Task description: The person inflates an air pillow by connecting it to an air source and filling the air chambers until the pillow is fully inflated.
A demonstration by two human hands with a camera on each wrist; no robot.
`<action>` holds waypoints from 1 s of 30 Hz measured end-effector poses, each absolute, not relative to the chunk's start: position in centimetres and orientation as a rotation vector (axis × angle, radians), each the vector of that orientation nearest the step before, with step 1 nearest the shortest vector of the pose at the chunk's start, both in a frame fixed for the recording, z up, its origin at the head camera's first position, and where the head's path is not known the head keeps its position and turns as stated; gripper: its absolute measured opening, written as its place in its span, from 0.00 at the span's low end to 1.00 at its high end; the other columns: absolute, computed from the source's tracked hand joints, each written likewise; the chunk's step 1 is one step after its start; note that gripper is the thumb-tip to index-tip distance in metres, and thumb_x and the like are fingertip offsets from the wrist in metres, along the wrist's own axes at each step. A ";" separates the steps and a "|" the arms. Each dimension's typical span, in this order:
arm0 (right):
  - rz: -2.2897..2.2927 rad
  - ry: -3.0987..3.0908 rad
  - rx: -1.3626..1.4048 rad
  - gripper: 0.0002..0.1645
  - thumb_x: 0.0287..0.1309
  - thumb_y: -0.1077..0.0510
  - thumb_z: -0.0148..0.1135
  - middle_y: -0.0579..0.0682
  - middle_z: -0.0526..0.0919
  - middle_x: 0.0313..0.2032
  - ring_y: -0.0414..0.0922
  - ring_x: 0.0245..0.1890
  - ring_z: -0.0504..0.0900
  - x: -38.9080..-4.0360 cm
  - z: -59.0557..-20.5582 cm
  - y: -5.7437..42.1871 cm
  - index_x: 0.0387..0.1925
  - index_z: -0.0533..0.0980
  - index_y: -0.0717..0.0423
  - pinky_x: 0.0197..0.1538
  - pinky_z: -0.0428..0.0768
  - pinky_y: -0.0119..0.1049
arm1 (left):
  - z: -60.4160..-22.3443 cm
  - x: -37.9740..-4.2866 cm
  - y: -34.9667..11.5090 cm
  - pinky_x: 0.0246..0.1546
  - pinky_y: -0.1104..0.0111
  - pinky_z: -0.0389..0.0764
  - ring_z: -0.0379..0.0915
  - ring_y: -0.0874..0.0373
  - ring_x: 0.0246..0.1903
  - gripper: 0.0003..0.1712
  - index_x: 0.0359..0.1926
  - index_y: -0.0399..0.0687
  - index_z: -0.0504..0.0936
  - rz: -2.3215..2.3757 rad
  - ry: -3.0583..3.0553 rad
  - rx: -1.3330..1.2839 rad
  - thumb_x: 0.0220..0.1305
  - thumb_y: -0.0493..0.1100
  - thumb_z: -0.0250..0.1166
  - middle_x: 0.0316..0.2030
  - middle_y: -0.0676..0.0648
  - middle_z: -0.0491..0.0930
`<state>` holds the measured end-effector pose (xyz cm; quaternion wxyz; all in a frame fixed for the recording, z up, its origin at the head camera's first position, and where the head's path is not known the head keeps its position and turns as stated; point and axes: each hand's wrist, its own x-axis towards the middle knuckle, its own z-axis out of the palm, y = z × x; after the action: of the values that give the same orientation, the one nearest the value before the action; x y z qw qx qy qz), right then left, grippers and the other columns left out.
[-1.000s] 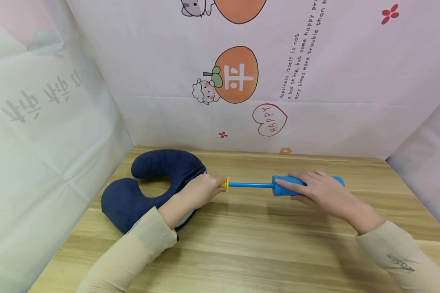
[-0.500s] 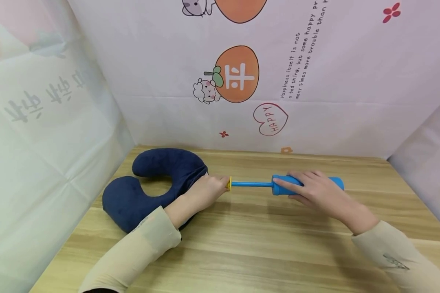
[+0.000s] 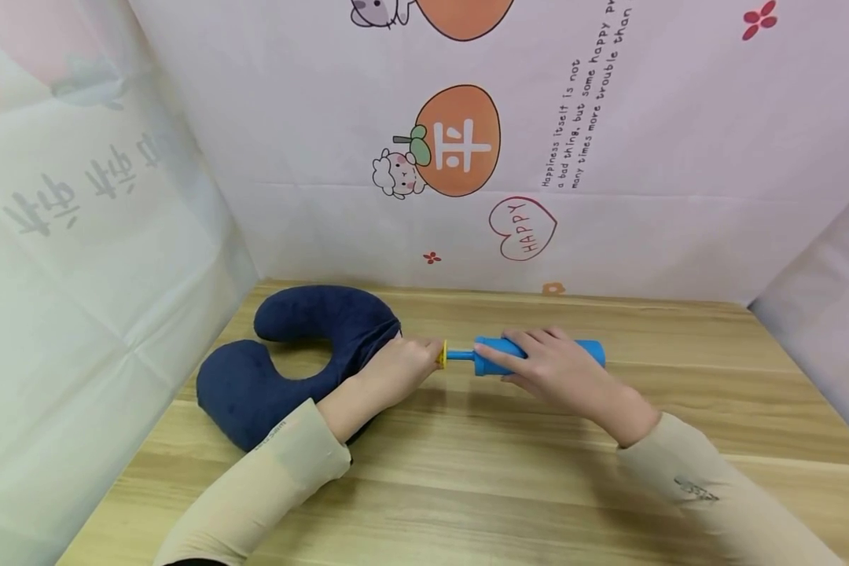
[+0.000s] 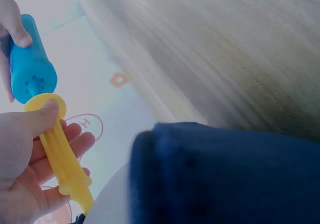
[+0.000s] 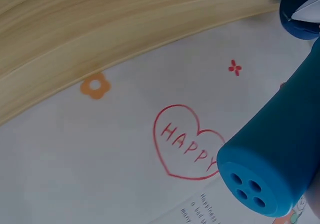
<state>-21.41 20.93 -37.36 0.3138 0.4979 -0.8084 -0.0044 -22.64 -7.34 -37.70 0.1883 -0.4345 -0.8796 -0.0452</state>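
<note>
A blue hand pump (image 3: 591, 351) with a yellow end piece (image 4: 61, 156) lies level between my two hands. My left hand (image 3: 401, 366) grips the yellow piece, thumb along it just below its round flange. In the left wrist view the piece's narrow tip runs down beside a white surface, next to a small dark part. My right hand (image 3: 566, 376) wraps round the blue barrel from above. A short length of blue rod (image 3: 460, 355) shows between barrel and flange. The navy U-shaped neck pillow (image 3: 311, 308) lies under and beside my left forearm, opening to the left.
The wooden table (image 3: 509, 487) carries the pillow at its left side. White printed cloth (image 3: 311, 141) stands as a wall along the back edge, with more cloth (image 3: 99, 299) on the left and on the right.
My right hand has slid the barrel left toward my left hand, so much less rod shows. My left hand moved slightly right at first, then stayed in place.
</note>
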 end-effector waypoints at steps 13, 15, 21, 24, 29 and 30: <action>-0.037 -2.172 1.311 0.49 0.46 0.49 0.84 0.58 0.85 0.48 0.53 0.43 0.87 -21.6 -37.6 18.3 0.70 0.73 0.45 0.44 0.84 0.50 | -38.0 -22.4 -7.2 0.29 0.71 0.82 0.83 0.55 0.28 0.10 0.42 0.36 0.81 -0.175 -2.411 -1.260 0.66 0.39 0.72 0.31 0.45 0.84; -0.023 -2.191 1.310 0.49 0.48 0.50 0.84 0.58 0.85 0.49 0.53 0.44 0.86 -21.6 -37.3 18.7 0.72 0.72 0.44 0.45 0.84 0.50 | -37.8 -22.5 -7.3 0.30 0.70 0.83 0.84 0.55 0.29 0.10 0.43 0.36 0.82 -0.206 -2.415 -1.257 0.67 0.38 0.71 0.32 0.44 0.85; 0.016 -2.172 1.315 0.33 0.69 0.42 0.65 0.56 0.85 0.49 0.53 0.44 0.86 -21.7 -36.7 21.2 0.72 0.71 0.42 0.45 0.83 0.51 | -37.5 -22.6 -7.6 0.34 0.69 0.84 0.85 0.54 0.33 0.12 0.47 0.35 0.81 -0.279 -2.483 -1.254 0.69 0.40 0.69 0.36 0.44 0.86; 0.030 -2.159 1.308 0.31 0.78 0.36 0.40 0.55 0.85 0.49 0.53 0.43 0.86 -21.6 -36.4 22.6 0.71 0.72 0.42 0.44 0.83 0.52 | -37.4 -22.5 -7.7 0.33 0.69 0.84 0.85 0.55 0.32 0.12 0.47 0.35 0.81 -0.304 -2.516 -1.246 0.69 0.40 0.69 0.36 0.44 0.86; 0.035 -2.169 1.292 0.34 0.80 0.35 0.32 0.55 0.85 0.48 0.53 0.43 0.86 -21.4 -36.0 24.9 0.69 0.74 0.42 0.44 0.83 0.53 | -37.2 -22.6 -7.7 0.33 0.69 0.84 0.85 0.55 0.33 0.12 0.48 0.36 0.81 -0.324 -2.552 -1.241 0.70 0.40 0.68 0.38 0.43 0.86; 0.037 -2.168 1.293 0.33 0.80 0.35 0.33 0.55 0.85 0.49 0.53 0.43 0.86 -21.3 -36.0 25.3 0.69 0.74 0.43 0.44 0.83 0.53 | -37.2 -22.7 -7.7 0.34 0.69 0.84 0.85 0.54 0.33 0.12 0.48 0.36 0.81 -0.330 -2.558 -1.241 0.70 0.40 0.67 0.38 0.43 0.86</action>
<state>-21.29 25.28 -35.98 0.3035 0.4880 -0.8183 0.0139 -22.68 -7.74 -37.21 0.1392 -0.4294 -0.8850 -0.1142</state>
